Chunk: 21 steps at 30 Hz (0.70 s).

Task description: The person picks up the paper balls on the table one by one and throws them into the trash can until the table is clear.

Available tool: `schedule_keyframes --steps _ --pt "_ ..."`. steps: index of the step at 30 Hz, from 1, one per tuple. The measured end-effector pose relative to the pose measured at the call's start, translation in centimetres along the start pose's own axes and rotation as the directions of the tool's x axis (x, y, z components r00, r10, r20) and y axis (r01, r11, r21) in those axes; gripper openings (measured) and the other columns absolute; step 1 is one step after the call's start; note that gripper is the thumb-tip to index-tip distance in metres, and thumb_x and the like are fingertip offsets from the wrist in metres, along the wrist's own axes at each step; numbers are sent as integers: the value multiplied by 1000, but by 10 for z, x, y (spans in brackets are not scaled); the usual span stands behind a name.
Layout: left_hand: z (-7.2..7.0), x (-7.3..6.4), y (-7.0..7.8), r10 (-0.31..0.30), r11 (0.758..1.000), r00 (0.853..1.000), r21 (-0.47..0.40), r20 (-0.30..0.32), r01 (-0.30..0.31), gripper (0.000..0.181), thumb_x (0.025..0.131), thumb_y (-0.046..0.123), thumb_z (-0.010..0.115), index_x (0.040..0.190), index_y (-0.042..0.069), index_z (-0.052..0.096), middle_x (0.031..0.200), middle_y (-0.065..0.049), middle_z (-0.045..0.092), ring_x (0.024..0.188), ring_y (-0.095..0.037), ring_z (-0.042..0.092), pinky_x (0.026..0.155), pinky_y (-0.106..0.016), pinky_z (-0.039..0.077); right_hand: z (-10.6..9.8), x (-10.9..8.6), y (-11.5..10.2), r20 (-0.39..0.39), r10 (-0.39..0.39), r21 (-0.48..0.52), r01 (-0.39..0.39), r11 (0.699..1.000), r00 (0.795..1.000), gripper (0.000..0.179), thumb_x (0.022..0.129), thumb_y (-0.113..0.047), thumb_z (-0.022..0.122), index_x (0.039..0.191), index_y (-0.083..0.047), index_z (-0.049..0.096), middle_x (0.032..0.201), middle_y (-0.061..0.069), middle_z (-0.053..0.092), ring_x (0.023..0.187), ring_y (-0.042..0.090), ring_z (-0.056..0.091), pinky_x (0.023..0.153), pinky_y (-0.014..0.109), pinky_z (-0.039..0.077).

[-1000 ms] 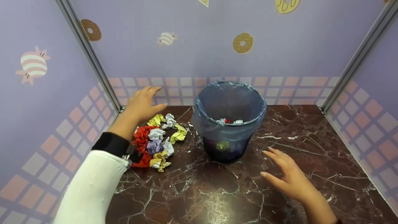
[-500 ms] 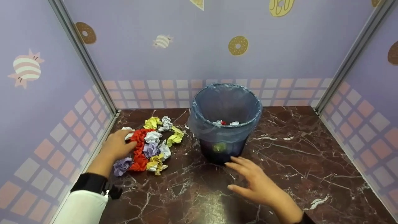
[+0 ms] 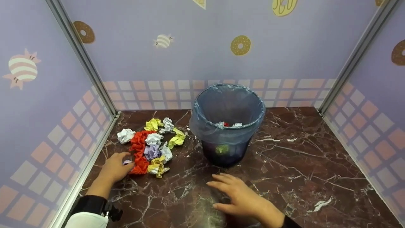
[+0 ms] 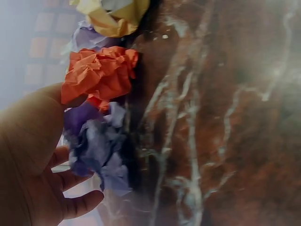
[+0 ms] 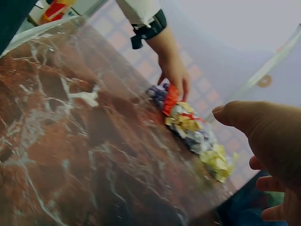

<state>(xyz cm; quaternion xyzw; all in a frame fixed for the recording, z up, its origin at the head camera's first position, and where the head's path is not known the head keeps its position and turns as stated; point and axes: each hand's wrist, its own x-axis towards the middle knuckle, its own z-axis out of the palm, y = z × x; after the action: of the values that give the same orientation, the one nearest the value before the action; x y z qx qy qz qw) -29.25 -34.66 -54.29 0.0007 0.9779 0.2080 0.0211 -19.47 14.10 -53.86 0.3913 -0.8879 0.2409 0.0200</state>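
Observation:
My left hand [image 3: 114,169] is at the near left end of a group of crumpled paper balls. Its thumb and fingers stand spread around a purple paper ball [image 4: 101,146], mostly hidden by the hand in the head view. Against the thumb side lies a red paper ball [image 4: 101,75]. My right hand [image 3: 242,197] hovers with loose fingers over the table in front of the bin [image 3: 225,155], holding nothing. Through the blue liner bag [image 3: 221,134] a yellow-green paper ball shows low in the bin, and white and red bits lie further up.
White [image 3: 126,136], yellow [image 3: 177,138] and other crumpled papers lie left of the bin. The dark marble-patterned table [image 3: 300,164] has patterned panels [image 3: 202,50] at its back and both sides.
My left hand has come down from above the papers to the purple ball at their near left. My right hand has moved left, in front of the bin. The head view has shifted slightly.

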Motion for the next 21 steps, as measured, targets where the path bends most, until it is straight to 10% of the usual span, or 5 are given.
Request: schedule_keyframes --steps 11,21 --pt "25 -12 -19 -24 999 996 30 -86 26 38 85 29 72 111 2 68 103 -23 62 88 -39 61 73 -53 49 16 19 -5 77 -7 15 6 1000 997 66 95 -57 64 153 -31 48 161 9 47 146 39 46 115 65 40" --pt "29 -24 -23 -75 997 996 8 -48 75 69 89 26 65 143 -12 48 141 -40 53 128 -59 51 105 -67 45 19 20 -3 96 17 48 -22 999 995 66 95 -57 64 153 -31 48 161 8 46 148 37 44 118 64 37"
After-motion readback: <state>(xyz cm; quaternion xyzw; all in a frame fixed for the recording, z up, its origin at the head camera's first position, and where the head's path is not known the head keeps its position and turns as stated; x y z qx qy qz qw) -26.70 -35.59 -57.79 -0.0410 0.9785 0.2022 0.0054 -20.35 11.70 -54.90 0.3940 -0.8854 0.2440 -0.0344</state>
